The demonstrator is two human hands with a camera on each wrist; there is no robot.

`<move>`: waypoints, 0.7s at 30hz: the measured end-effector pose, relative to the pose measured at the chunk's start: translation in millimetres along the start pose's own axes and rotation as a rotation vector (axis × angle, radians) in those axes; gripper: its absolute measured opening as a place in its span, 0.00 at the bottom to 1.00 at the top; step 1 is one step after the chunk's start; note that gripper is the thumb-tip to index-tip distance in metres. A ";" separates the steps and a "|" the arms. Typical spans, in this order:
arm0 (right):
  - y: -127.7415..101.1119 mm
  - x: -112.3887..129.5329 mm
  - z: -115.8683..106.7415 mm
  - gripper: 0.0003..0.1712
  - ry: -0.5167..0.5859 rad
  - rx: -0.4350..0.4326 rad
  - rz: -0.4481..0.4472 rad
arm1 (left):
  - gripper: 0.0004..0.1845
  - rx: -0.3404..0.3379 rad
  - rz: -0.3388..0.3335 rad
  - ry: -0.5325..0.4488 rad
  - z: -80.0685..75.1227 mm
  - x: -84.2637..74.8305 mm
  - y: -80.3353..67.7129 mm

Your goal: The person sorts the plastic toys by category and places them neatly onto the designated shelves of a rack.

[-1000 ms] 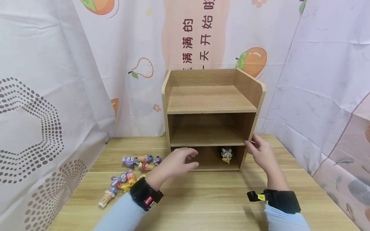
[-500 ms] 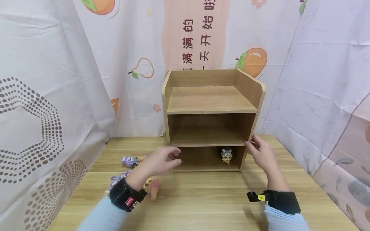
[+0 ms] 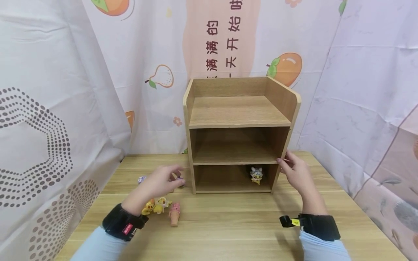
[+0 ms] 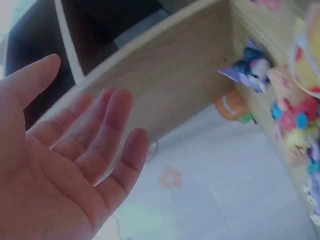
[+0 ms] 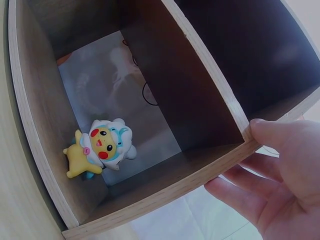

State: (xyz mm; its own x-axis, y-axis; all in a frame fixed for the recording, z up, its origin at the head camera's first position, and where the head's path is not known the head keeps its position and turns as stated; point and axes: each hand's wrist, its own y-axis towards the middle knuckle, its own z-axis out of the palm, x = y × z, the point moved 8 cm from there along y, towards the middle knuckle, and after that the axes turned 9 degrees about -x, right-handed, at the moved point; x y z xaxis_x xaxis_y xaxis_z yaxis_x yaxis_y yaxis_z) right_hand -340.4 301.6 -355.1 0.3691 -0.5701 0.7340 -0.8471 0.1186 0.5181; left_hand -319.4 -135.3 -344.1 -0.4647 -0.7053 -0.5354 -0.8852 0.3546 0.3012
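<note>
The right hand [image 3: 295,174] grips the right side wall of the wooden shelf [image 3: 238,112], thumb on the front edge and fingers curled behind, likely to steady it. One small figure [image 3: 256,175] stands in the bottom compartment, toward its right wall. The left hand [image 3: 160,183], fingers loose and holding nothing, hovers over the toy figures [image 3: 161,206] on the table [image 3: 228,224] at about nine o'clock from the shelf (an easy reach).
</note>
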 end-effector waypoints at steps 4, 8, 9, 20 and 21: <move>0.3 -1.1 1.5 0.33 -0.004 0.005 0.003 | 0.21 0.021 -0.054 0.035 -2.9 15.7 -5.5; 0.5 0.3 0.4 0.32 0.007 -0.002 -0.009 | 0.22 0.030 -0.082 0.064 -6.4 31.0 -8.9; 0.6 0.2 0.2 0.32 0.003 -0.004 -0.011 | 0.22 0.033 -0.085 0.067 -7.1 34.2 -9.9; -0.1 -0.7 -0.2 0.33 -0.016 0.001 0.003 | 0.27 0.099 -0.132 0.137 -5.9 58.3 -20.9; -0.2 -0.4 -0.6 0.33 -0.012 0.001 0.002 | 0.27 0.107 -0.130 0.143 -5.3 59.1 -21.6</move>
State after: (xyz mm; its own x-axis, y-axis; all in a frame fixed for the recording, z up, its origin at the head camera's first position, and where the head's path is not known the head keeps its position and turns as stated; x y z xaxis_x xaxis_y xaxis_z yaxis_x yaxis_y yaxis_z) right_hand -340.1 302.3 -355.2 0.3627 -0.5797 0.7296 -0.8482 0.1190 0.5162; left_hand -327.6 -187.9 -378.0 -0.3453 -0.8266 -0.4445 -0.9383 0.3126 0.1478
